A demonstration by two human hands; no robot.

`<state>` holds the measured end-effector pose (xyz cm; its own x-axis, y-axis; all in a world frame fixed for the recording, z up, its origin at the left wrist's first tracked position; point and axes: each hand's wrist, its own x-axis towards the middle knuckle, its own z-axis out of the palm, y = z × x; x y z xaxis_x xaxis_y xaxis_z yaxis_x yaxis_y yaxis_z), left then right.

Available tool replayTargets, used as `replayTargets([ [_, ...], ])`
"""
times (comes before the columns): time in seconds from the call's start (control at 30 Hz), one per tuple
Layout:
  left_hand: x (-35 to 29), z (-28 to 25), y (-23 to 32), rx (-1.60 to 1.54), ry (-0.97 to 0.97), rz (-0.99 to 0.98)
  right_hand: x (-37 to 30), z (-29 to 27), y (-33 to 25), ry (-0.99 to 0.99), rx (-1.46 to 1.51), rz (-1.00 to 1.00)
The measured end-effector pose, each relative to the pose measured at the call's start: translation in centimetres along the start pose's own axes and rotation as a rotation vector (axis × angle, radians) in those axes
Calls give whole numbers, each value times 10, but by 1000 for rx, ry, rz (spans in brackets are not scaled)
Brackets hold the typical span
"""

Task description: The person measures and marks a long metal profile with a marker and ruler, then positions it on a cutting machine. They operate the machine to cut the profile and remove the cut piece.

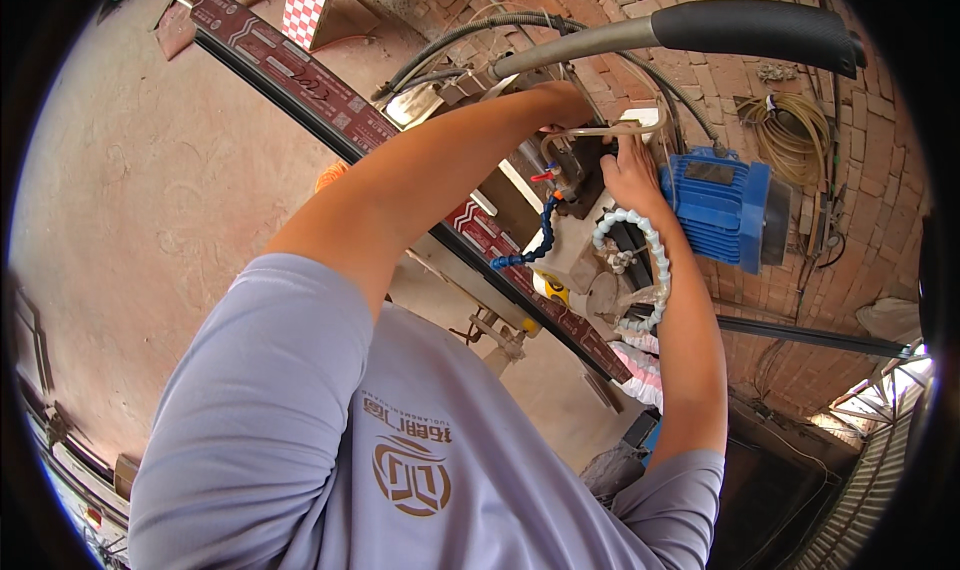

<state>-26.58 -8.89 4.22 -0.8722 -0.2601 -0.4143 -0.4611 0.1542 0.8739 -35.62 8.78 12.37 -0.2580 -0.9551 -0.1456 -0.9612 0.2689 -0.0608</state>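
I have both arms stretched to a machine with a dark metal head. My left hand is bent down behind a thin pale tube, and its fingers are mostly hidden. On the machine's other side, my right hand has its thumb and fingers bent against a dark part whose kind I cannot make out. A blue jointed coolant hose with a red valve lever hangs from the head. Beside my right forearm curls a white jointed hose. A long bar in dark red printed film runs diagonally under my left arm.
Above my hands reaches a metal lever with a black grip. A blue finned motor sits close to my right wrist. Coiled hose lies against the brickwork. A red-and-white checked panel stands beyond the bar.
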Motion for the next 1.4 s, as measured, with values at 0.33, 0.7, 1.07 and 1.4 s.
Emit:
replayTargets([
  [0.33,5,3,-17,22,74,134,-1,0,-2,1,10,-2],
  [0.7,-25,-6,-29,-174,-10,400,-1,1,-4,8,3,-1],
  [1.07,-24,7,-30,-418,-69,369,-2,0,-7,-3,-13,-13],
  [1.4,-17,12,-53,-614,-285,577,-1,6,1,60,-13,-78],
])
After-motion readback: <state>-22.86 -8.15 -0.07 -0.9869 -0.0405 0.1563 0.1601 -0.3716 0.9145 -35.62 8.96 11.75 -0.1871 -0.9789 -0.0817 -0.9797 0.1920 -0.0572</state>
